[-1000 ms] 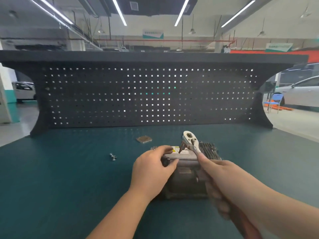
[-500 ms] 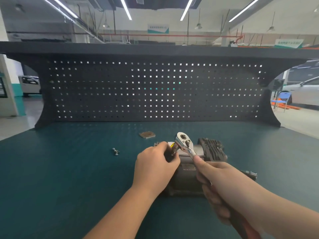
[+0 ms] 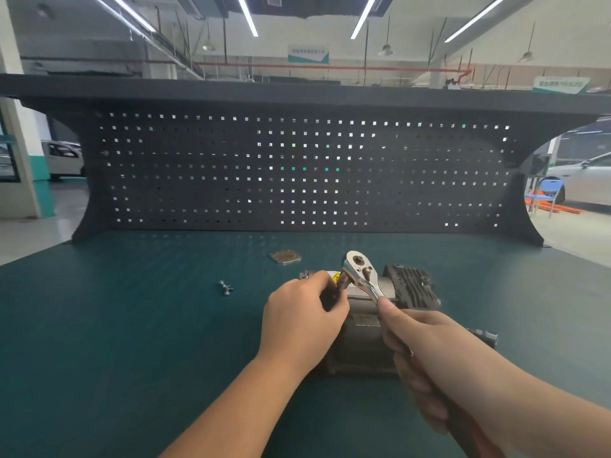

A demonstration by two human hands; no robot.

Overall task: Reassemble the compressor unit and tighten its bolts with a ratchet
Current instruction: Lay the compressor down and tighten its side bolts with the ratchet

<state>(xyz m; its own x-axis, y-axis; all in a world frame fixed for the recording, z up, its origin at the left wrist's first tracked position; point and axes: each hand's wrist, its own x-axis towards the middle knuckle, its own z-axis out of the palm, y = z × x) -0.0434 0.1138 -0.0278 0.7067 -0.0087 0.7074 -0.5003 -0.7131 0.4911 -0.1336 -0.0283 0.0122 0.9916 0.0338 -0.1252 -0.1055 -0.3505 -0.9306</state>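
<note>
- The compressor (image 3: 363, 338) is sitting on the green bench (image 3: 132, 325).
- The right hand (image 3: 426, 352) is gripping the ratchet (image 3: 362, 276).
- The left hand (image 3: 301, 322) is curling round the socket end, steadying it.
- Keeping it straight on the bolt should be helping.

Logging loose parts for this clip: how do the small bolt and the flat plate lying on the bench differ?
The bolt is small, shiny and knobbly; the plate is wider, flat, squarish and dull brownish-grey. The bolt lies further left and nearer the person; the plate lies further back, towards the pegboard. Both rest loose on the green bench, untouched by either hand.
</note>
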